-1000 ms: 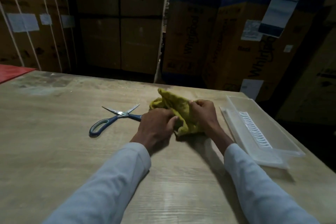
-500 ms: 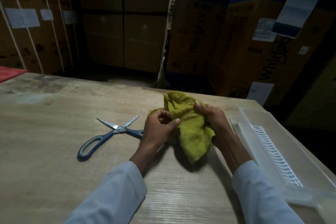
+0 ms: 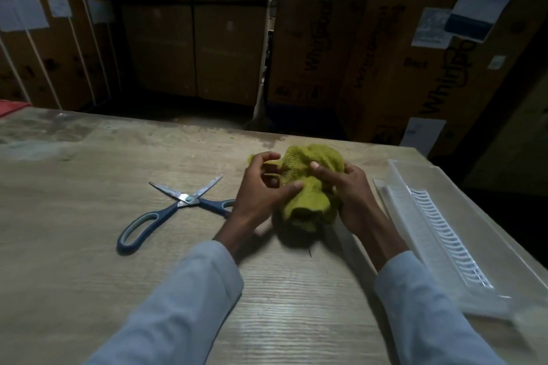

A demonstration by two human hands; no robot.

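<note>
While scissors [image 3: 184, 201] lie just beside, both hands [image 3: 261, 195] [image 3: 354, 198] grip the cloth [image 3: 310, 201]

The left forearm [image 3: 184, 299] and right forearm [image 3: 424, 314] reach in from the near edge of the tabletop [image 3: 89, 216], sleeved to the wrists; the bare wrists angle toward each other; the left hand [image 3: 261, 190] curls its fingers over a fold of the cloth [image 3: 308, 204], thumb pressed against it; the right hand [image 3: 348, 195] cups the opposite side, forefinger laid straight across the top.
</note>
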